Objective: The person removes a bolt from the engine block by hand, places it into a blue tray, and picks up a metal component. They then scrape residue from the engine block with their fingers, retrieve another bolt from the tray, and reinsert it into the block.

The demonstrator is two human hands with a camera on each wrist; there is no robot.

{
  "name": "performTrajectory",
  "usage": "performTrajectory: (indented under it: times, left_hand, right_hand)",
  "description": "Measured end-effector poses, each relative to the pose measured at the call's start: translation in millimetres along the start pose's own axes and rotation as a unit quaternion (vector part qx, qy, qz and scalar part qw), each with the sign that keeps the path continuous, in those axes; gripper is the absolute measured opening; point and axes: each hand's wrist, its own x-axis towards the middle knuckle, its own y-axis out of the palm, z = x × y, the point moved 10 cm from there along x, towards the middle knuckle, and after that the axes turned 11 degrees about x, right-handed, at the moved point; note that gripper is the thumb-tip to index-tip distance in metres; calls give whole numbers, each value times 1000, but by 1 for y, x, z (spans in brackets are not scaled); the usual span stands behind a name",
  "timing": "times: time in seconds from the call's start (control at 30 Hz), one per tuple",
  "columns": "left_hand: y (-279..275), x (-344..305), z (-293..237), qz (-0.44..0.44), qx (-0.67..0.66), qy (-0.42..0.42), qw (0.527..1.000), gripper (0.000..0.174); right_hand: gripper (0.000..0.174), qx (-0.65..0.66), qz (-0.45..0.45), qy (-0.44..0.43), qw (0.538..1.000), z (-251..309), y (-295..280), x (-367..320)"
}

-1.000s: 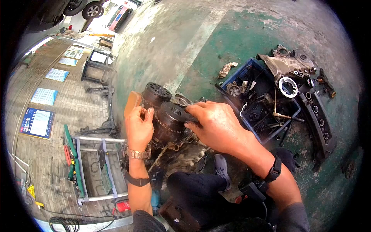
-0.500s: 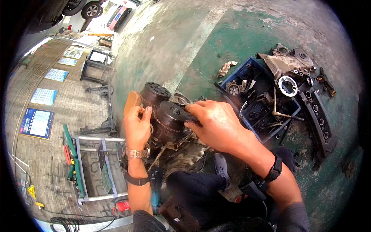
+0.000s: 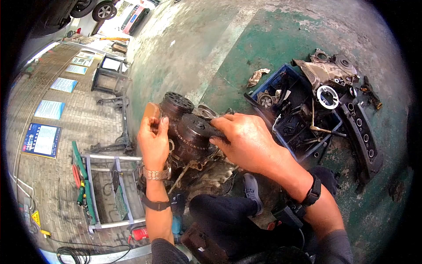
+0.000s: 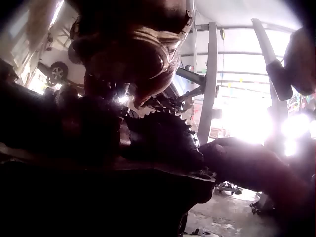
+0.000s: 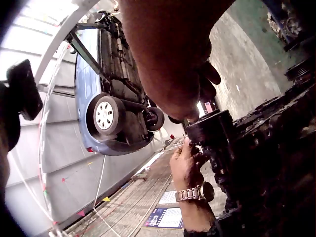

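Note:
In the head view a greasy engine point(image 3: 211, 174) stands in front of the person, carrying two round dark timing sprockets side by side, with a chain around the nearer one. The right hand point(image 3: 252, 138) grips the nearer timing sprocket point(image 3: 193, 132) at its right edge, fingers over the top face and thumb lower on the side. At the left of the sprockets is the left hand point(image 3: 154, 143), its fingers bent and thumb raised; whether it pinches anything I cannot tell. Behind its fingertips shows a tan block point(image 3: 152, 109), beside the farther timing sprocket point(image 3: 176, 103). The left wrist view shows sprocket teeth point(image 4: 165, 114).
On the green floor at right lies a blue crate point(image 3: 281, 119) of loose parts and tools. Around it are a metal cover point(image 3: 323, 72) and a long black cover point(image 3: 362, 141). A metal frame point(image 3: 114, 193) stands at left; a raised blue car point(image 5: 118, 113) is behind.
The left hand has moved slightly up and left beside the sprockets, now overlapping more of the tan block. The right hand keeps its hold on the nearer sprocket almost unmoved.

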Motion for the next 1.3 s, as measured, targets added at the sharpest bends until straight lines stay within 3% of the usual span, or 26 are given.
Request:
performTrajectory:
  times: [0.03,0.13,0.27,0.47,0.53,0.63,0.87,1.07,1.13,1.27,1.3]
  left_hand:
    - [-3,1,-1,-5,72,-17,997,22]
    - [14,1,1,56,126,-2,990,30]
    - [13,-2,-8,53,157,7,986,29]
    - [7,-7,-26,7,145,135,980,24]
    - [9,-7,0,24,-20,47,998,25]
    - [3,-5,-2,37,74,11,996,27]
    - [10,-1,-3,36,110,25,993,25]
    - [8,-4,-14,33,109,111,987,18]
    - [11,-4,0,46,-39,72,996,19]
    - [6,-2,5,29,-55,0,998,19]
    - [7,0,7,38,2,-10,999,21]
  right_hand:
    - [21,-2,3,5,1000,-1,0,0]
    - [21,-2,2,1,1000,-1,0,1]
    - [20,4,1,-2,1000,-1,2,-1]
    - [20,0,2,-2,1000,-1,1,0]
    - [21,-1,3,-6,1000,-1,2,0]
    - [21,-6,9,-2,1000,1,3,0]
    - [21,-10,12,4,1000,-2,4,-1]
    - [21,-8,8,-8,1000,-1,5,0]
    - [22,-7,9,-5,1000,-2,4,-1]
    - [22,-3,4,-5,1000,0,3,-1]
    - [21,-2,6,-4,1000,-1,3,-1]
